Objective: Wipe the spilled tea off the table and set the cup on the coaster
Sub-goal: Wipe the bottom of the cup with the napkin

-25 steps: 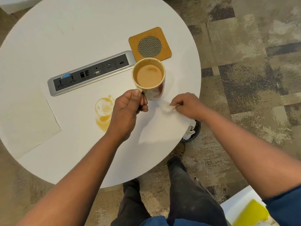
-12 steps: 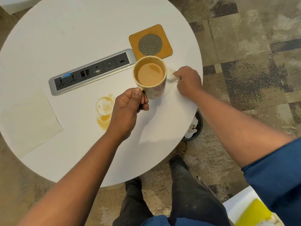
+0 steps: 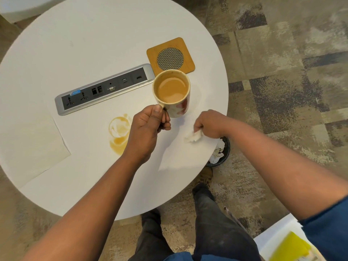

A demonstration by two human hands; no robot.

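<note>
My left hand (image 3: 147,127) grips the handle of a cream cup (image 3: 172,92) full of milky tea and holds it above the round white table (image 3: 90,40). A brown ring of spilled tea (image 3: 119,132) lies on the table just left of that hand. My right hand (image 3: 211,123) pinches a crumpled white tissue (image 3: 193,137) against the tabletop near the right edge. The square wooden coaster (image 3: 170,57) with a round mesh centre lies behind the cup with nothing on it.
A grey power and data strip (image 3: 105,89) is set in the table left of the cup. A sheet of white paper (image 3: 28,146) lies at the table's left edge. A dark bin (image 3: 221,151) with crumpled tissues stands on the carpet under the right edge.
My right hand swept the tissue from the table's front right up beside the cup, then back toward me. The cup stayed lifted in my left hand.
</note>
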